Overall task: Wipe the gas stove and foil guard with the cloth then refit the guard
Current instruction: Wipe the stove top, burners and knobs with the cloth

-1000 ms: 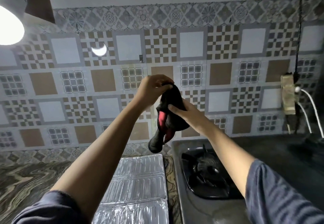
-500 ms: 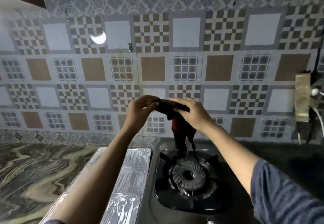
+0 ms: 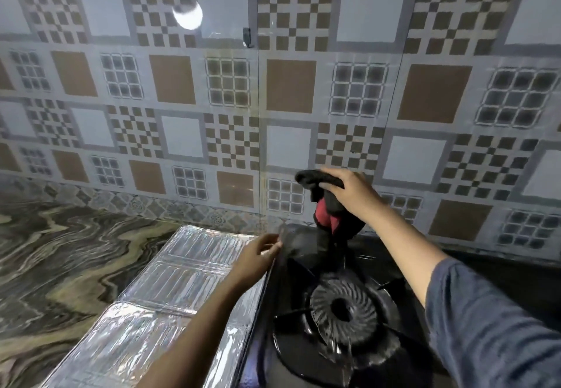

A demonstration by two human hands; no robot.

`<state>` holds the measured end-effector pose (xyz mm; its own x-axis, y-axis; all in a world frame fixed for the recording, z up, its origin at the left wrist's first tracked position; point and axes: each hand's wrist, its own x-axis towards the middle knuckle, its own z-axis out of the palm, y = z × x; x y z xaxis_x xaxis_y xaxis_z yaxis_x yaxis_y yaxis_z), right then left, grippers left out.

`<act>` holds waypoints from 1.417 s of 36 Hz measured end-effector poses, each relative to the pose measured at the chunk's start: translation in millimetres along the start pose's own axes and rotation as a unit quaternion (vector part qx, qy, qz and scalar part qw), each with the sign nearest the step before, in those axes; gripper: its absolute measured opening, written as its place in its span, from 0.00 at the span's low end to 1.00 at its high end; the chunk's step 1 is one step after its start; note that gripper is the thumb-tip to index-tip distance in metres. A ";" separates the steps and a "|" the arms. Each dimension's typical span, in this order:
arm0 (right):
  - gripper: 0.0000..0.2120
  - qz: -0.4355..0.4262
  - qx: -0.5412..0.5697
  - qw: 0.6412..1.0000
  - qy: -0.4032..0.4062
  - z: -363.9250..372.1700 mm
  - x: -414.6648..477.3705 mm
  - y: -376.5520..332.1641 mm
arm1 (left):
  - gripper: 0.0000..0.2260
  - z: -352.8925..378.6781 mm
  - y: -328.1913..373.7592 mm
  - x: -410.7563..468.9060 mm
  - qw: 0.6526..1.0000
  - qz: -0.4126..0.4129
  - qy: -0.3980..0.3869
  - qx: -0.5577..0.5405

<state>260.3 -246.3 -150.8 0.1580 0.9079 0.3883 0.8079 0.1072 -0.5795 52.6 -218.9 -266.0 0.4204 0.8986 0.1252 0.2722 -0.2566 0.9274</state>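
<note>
A wall of patterned tiles (image 3: 291, 90) in brown, grey and white runs behind the whole counter, and a lamp's glare (image 3: 187, 14) sits on it high up. Farthest left is the marbled countertop (image 3: 60, 260), swirled green and grey. Lying flat on it, just beside the stove, is the foil guard (image 3: 170, 290), its ribbed panels unfolded and shining; I'd say it was laid there to be wiped and to free the stove's side. The left hand (image 3: 258, 255) reaches over the guard's far corner to the stove's left rim, fingers bent and pinched together at the edge. Whether it grips the rim or only touches it, I cannot tell; it looks like steadying. Next comes the black gas stove (image 3: 358, 254), with its finned burner (image 3: 343, 308) and pan supports bare. Above its back corner the right hand (image 3: 349, 193) is closed over a bunched black and red cloth (image 3: 326, 214), whose loose end hangs down to just above the stove top, probably ready for a first pass. The guard is not yet refitted.
</note>
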 end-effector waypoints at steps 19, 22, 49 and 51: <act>0.18 -0.019 -0.021 0.969 -0.245 70.9 -13.5 40.4 | 0.20 2.1 -22.2 -19.6 0.994 -0.075 -0.066 -0.052; 0.15 -0.054 0.011 0.959 -0.277 74.6 -11.8 31.4 | 0.20 2.6 -24.1 -27.8 0.993 -0.075 -0.064 -0.071; 0.13 -0.057 0.004 0.969 -0.242 87.3 -0.3 47.6 | 0.17 11.3 -16.7 -63.6 0.992 -0.084 -0.028 -0.088; 0.13 -0.060 -0.002 0.966 -0.253 83.2 1.0 48.8 | 0.17 11.5 -15.8 -61.2 0.992 -0.086 -0.029 -0.092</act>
<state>252.7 -206.4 -238.3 -0.2334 0.9710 0.0524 0.8051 0.2232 -0.5496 32.5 -274.0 -292.3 0.4324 0.8999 -0.0555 0.1843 -0.0280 0.9825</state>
